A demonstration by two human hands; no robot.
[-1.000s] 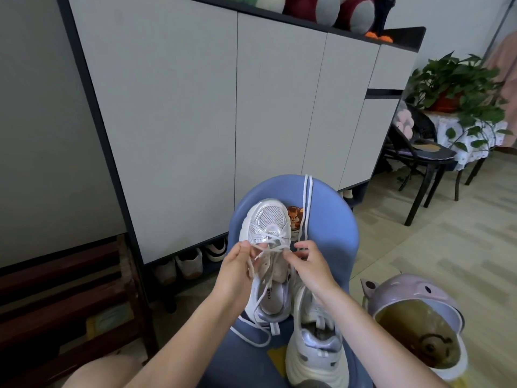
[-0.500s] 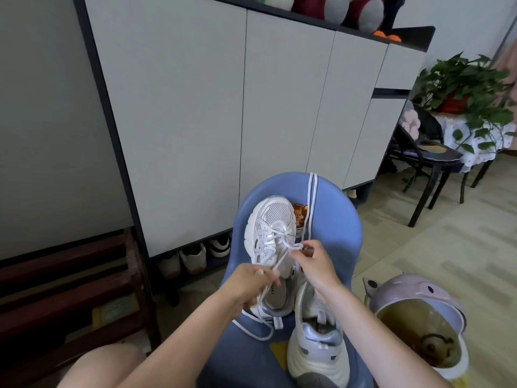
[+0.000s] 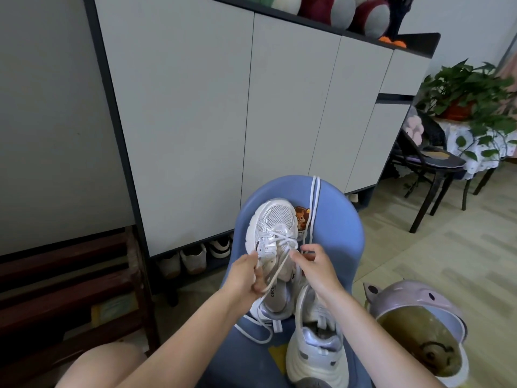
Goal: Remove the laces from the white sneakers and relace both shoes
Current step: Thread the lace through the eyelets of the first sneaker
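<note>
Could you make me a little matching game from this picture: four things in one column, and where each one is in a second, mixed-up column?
Things:
1. loose lace
2. potted plant
3. plush toys
4. far sneaker

Places:
A. on top of the cabinet
B. between the two hands, on the blue chair
C. draped over the chair's back
D. on the side table at right

Pairs: 1-C, 2-D, 3-A, 4-B

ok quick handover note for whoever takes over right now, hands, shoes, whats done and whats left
Left hand grips a lace strand of the far sneaker; right hand pinches the lace at its eyelets.
Both sneakers sit on the blue chair; the near sneaker shows no lace across its eyelets, and a loose lace hangs over the chair back.
Done: far sneaker's lower eyelets are crossed.
Left: finish it, then lace the near one.
</note>
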